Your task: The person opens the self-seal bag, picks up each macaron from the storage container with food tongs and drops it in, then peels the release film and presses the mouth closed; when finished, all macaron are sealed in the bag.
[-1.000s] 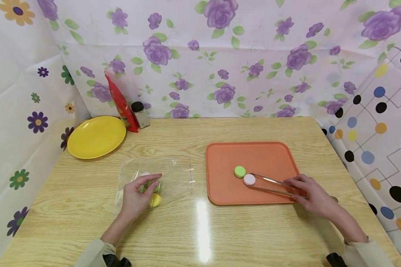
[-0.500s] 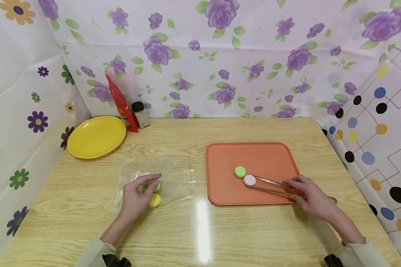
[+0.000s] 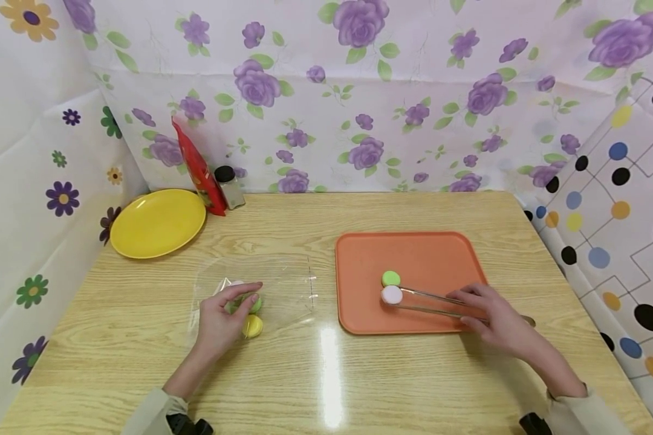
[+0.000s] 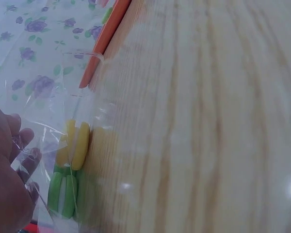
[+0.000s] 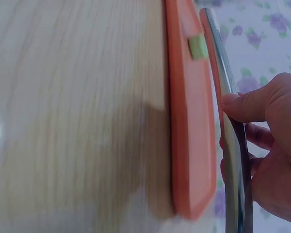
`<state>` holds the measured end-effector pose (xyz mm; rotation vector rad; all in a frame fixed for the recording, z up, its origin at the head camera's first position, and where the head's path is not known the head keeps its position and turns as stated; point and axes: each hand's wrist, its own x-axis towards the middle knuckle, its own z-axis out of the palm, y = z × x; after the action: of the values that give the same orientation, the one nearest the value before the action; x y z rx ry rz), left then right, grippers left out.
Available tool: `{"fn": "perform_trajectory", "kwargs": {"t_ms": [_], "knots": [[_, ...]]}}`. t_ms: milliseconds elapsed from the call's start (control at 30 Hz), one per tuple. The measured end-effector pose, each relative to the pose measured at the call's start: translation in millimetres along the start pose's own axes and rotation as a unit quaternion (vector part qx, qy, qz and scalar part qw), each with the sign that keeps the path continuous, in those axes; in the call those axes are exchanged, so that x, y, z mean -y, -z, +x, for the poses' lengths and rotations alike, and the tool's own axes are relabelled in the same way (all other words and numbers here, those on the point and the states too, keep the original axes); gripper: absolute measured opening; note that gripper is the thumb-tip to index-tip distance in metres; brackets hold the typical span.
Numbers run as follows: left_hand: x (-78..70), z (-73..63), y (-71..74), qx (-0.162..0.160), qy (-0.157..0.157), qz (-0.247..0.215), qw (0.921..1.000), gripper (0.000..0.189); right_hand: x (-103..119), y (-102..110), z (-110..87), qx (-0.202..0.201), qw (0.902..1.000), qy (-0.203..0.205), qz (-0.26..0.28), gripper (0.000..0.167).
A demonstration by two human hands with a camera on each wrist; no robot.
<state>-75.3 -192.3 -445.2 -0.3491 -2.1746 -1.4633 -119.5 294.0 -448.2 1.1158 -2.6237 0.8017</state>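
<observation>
My left hand (image 3: 220, 320) pinches the edge of a clear plastic bag (image 3: 288, 284) lying on the table. Inside it are a yellow macaron (image 3: 253, 326) and a green macaron (image 4: 63, 194); a pale one is partly hidden behind the fingers. Metal tongs (image 3: 430, 311) are held between thumb and fingers of my right hand (image 3: 495, 323). A pale pink macaron (image 3: 392, 295) sits between their tips, over the orange tray (image 3: 359, 254); whether it touches the tray I cannot tell. Just behind it, a light green macaron (image 3: 390, 278) lies on the tray.
At the back left are a yellow plate (image 3: 158, 223), a red packet (image 3: 198, 169) and a black-lidded jar (image 3: 230, 188). Patterned cloth (image 3: 315, 133) walls the table (image 3: 283, 386) behind and at both sides. Bare wood lies between bag and tray.
My right hand, the tongs and the pale pink macaron have shifted left, bringing that macaron in front of the green one. The left hand and bag have stayed put.
</observation>
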Motion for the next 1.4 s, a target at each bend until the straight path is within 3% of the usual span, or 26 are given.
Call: {"fn": "perform_trajectory", "kwargs": {"t_ms": [200,533,933,1167,1400], "knots": [[0.5,-0.5,1.0,0.002,0.007,0.006,1.0000,0.026,17.8,-15.9,24.2,0.020,0.9998,0.000,0.005,0.048],[-1.1,-0.6,0.8,0.004,-0.016,0.005,0.9999,0.029,50.5,-61.3,83.1,0.058,0.9980,0.012,0.020,0.040],[-1.3,0.5,-0.6,-0.001,-0.014,0.003,0.9999,0.028,83.2,-101.2,144.6,0.068,0.9955,0.051,-0.042,0.034],[1.1,0.5,-1.0,-0.005,-0.039,-0.022,0.9990,0.027,101.7,-116.7,167.0,0.102,0.9937,0.006,-0.047,0.037],[-1.8,-0.3,-0.6,-0.008,-0.021,-0.009,0.9997,0.028,116.1,-128.6,179.7,0.116,0.9920,-0.023,-0.045,0.039]]}}
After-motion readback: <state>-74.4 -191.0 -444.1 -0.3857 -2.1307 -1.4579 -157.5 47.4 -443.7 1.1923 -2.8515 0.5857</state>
